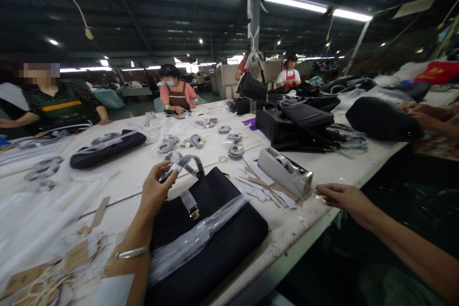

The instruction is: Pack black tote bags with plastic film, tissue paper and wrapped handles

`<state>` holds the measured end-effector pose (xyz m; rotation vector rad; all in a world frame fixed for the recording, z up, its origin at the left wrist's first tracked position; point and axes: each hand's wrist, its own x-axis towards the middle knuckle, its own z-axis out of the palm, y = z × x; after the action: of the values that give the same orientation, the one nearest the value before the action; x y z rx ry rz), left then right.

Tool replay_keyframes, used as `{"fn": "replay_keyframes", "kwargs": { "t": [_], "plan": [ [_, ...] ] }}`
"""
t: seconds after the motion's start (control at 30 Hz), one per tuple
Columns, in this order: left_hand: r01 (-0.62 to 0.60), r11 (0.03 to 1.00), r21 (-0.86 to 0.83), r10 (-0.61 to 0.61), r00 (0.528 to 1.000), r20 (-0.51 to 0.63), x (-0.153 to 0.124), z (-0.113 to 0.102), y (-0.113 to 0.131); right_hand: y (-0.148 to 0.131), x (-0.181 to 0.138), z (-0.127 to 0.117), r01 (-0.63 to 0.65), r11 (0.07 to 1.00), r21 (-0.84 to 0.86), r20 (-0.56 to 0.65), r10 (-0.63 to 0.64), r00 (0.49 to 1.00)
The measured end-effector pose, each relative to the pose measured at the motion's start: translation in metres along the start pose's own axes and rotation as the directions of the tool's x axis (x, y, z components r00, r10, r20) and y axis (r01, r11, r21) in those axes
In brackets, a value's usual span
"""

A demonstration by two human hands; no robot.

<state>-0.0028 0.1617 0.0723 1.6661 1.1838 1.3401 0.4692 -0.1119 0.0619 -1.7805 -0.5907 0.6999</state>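
Black leather makes up the handbag (222,239) that lies flat on the white surface (322,167), directly under and ahead of the left hand (156,190). That hand is raised over the bag's near corner, its thumb and fingertips pinched shut on the handle (190,161), which arches up from the bag and is wound in pale wrapping. A silver bracelet (132,252) circles the wrist behind it. Just past the left hand, on the bag's front, sits a gold clasp (194,212), and a clear plastic band (195,239) crosses the bag slantwise below it.

The right hand (340,196) hovers at the surface's edge, well apart from the left. It is open with the fingers stretched out almost flat, and it holds nothing. Just beyond its fingertips stands a grey tape dispenser (285,172), very close but not clearly touched. White paper scraps (267,193) are strewn between the dispenser and the handbag.

Farther out from both hands lie wrapped strap rolls (195,141), a long black pouch (107,149) off beyond the left hand, and a stack of black bags (297,122) beyond the right. Other people work along the far sides of the surface.
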Motion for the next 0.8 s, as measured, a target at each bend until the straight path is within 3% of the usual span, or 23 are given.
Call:
{"fn": "replay_keyframes", "kwargs": {
  "t": [0.13, 0.23, 0.33, 0.47, 0.57, 0.7, 0.8],
  "plan": [
    [0.005, 0.999, -0.033, -0.006, 1.0, -0.01, 0.001, 0.001, -0.003, 0.017, -0.006, -0.001, 0.117, 0.981, -0.154, -0.078, -0.13, 0.988],
    [0.0, 0.999, -0.04, 0.0, 1.0, 0.001, 0.002, 0.002, -0.004, 0.004, -0.024, 0.007, 0.251, 0.921, -0.297, -0.072, -0.284, 0.956],
    [-0.025, 0.999, -0.042, 0.025, 1.0, 0.008, 0.002, 0.004, -0.003, -0.022, -0.042, 0.037, 0.391, 0.874, -0.289, 0.007, -0.406, 0.914],
    [-0.075, 0.997, -0.024, 0.075, 0.997, 0.009, -0.002, 0.004, -0.001, -0.06, -0.054, 0.111, 0.554, 0.815, -0.169, 0.232, -0.514, 0.826],
    [-0.113, 0.993, -0.031, 0.113, 0.994, 0.003, -0.003, 0.004, -0.001, -0.089, -0.061, 0.182, 0.628, 0.778, -0.018, 0.417, -0.565, 0.712],
    [-0.171, 0.985, -0.022, 0.169, 0.984, -0.048, -0.001, 0.004, -0.002, -0.119, -0.069, 0.277, 0.607, 0.768, 0.207, 0.564, -0.6, 0.567],
    [-0.216, 0.976, 0.0, 0.216, 0.974, -0.072, -0.002, 0.005, -0.001, -0.126, -0.067, 0.333, 0.544, 0.792, 0.278, 0.596, -0.586, 0.548]
  ]
}}
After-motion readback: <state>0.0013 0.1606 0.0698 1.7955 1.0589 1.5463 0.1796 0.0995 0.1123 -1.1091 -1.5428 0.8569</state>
